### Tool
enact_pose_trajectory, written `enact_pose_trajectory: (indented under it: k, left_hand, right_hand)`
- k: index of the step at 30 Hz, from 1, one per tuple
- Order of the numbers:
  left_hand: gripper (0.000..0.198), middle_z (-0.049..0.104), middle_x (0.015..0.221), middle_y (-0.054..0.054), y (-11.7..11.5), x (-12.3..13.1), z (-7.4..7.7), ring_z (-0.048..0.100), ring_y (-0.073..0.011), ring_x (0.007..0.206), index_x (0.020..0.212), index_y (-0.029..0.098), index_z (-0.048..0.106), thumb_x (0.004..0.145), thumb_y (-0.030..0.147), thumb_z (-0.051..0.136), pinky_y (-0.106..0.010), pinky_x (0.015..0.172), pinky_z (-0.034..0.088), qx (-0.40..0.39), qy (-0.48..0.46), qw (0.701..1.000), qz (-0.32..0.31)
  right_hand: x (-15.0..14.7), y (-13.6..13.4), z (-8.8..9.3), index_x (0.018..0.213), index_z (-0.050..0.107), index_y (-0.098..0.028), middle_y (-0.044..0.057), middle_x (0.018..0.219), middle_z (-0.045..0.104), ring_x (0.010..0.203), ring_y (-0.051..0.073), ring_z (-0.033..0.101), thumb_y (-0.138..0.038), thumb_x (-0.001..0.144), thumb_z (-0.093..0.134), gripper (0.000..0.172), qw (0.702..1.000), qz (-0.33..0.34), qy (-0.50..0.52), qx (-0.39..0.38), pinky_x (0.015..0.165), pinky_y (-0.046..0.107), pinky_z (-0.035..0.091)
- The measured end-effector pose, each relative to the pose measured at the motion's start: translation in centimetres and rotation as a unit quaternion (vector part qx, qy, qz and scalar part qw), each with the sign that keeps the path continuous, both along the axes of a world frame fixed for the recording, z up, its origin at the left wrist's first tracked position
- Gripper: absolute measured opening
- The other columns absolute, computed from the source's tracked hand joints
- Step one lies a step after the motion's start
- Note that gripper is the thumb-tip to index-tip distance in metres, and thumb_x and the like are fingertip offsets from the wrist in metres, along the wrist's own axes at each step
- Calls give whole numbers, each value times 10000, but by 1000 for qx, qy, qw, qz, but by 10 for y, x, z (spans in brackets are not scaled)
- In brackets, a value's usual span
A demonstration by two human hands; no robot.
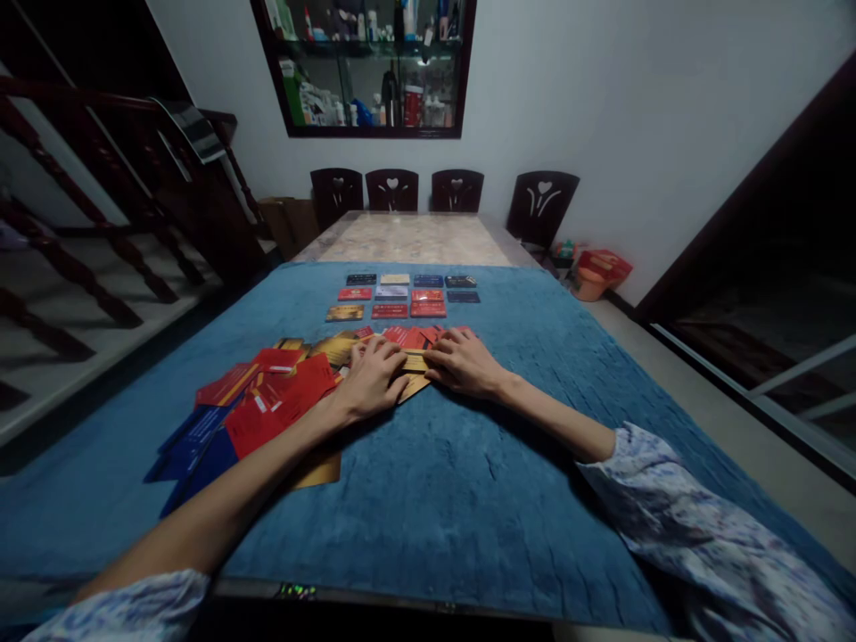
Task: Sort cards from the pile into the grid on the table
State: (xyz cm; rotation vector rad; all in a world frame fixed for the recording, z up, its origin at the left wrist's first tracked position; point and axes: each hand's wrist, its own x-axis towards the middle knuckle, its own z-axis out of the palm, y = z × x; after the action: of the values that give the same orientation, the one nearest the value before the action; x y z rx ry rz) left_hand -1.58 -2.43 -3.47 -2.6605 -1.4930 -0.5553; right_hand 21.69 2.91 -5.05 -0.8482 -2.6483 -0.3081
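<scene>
My left hand (375,376) and my right hand (465,361) meet over the middle of the blue cloth. Between them is a gold card (415,361), its left end in my left fingers and its right end in my right fingers. A second gold sheet (413,385) lies just under it. Red cards (407,335) are spread behind my fingers. To the left of my left hand lies a loose heap of red card sleeves (277,406) and blue card sleeves (201,437), with gold pieces among them. Farther back, several cards stand sorted in rows, such as a red card (389,311).
A blue cloth (468,499) covers the near part of the table; bare marble-patterned tabletop (418,234) shows beyond. Dark chairs (391,189) stand at the far end. Wooden railings (100,214) run along the left, and a red bag (602,265) sits on the floor at right.
</scene>
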Motion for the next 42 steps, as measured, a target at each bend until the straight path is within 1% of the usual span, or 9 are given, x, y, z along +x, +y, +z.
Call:
enact_pose_trajectory:
  k: [6,11,15,18,23,28,36,39,42]
  left_hand:
    - [258,701,1266,-125,9,-2,-4,485,-355,1272,1128,205,729,935,262,568,-577,1011,368,-3,-7,1000,4]
    - [274,737,1159,-122,15,-6,-3,509,-323,1202,1107,218,750,978,243,509,-544,969,389,14,-6,1000,-24]
    - [297,756,1091,-124,19,-8,4,518,-321,1187,1082,221,761,948,177,501,-568,983,378,25,6,999,-39]
    - [287,761,1023,-116,23,-9,12,532,-320,1164,986,212,766,918,148,495,-569,974,395,20,9,999,-34]
    - [250,729,873,-108,40,-12,20,566,-293,1016,833,196,758,867,137,517,-509,908,470,-5,-32,999,10]
    - [281,733,887,-105,54,-16,17,586,-277,983,865,185,770,887,132,495,-450,885,507,-18,-60,997,39]
    - [434,769,1078,-91,59,-20,5,610,-257,1014,1180,191,742,839,86,494,-429,946,531,-1,-98,995,21]
    - [433,758,1080,-90,59,-21,2,621,-253,1013,1196,193,725,843,84,500,-434,953,533,2,-109,994,24]
    - [362,748,1003,-86,59,-22,1,622,-254,987,1121,194,735,861,99,502,-436,938,537,3,-117,993,27]
  right_hand:
    - [-3,1,16,1052,763,-178,127,963,761,991,263,548,-414,1005,581,302,999,16,-48,5,794,369,316]
    - [-3,6,18,971,746,-175,98,851,753,910,231,537,-336,1050,481,321,997,49,-50,42,756,357,290]
    - [-1,13,18,928,726,-190,76,823,732,846,207,525,-253,1069,396,364,995,68,-32,63,750,352,309]
    - [-2,19,19,942,727,-194,80,849,724,845,208,534,-253,1066,385,368,996,71,-5,61,756,351,342]
    - [-12,32,19,947,744,-200,89,828,722,853,226,549,-254,1033,446,315,998,34,47,21,774,359,387]
    - [-18,42,17,1099,751,-198,109,944,761,922,249,575,-224,983,508,271,997,9,81,-10,792,364,424]
    - [-19,43,5,1183,705,-190,120,1081,747,1018,271,600,-138,890,546,337,990,-22,128,-62,866,389,475]
    - [-21,44,0,1190,681,-190,124,1105,728,994,270,607,-152,876,566,337,985,-44,144,-82,855,393,487]
    - [-20,44,-4,1197,659,-175,133,1066,707,950,261,613,-191,882,583,325,981,-68,154,-100,828,381,494]
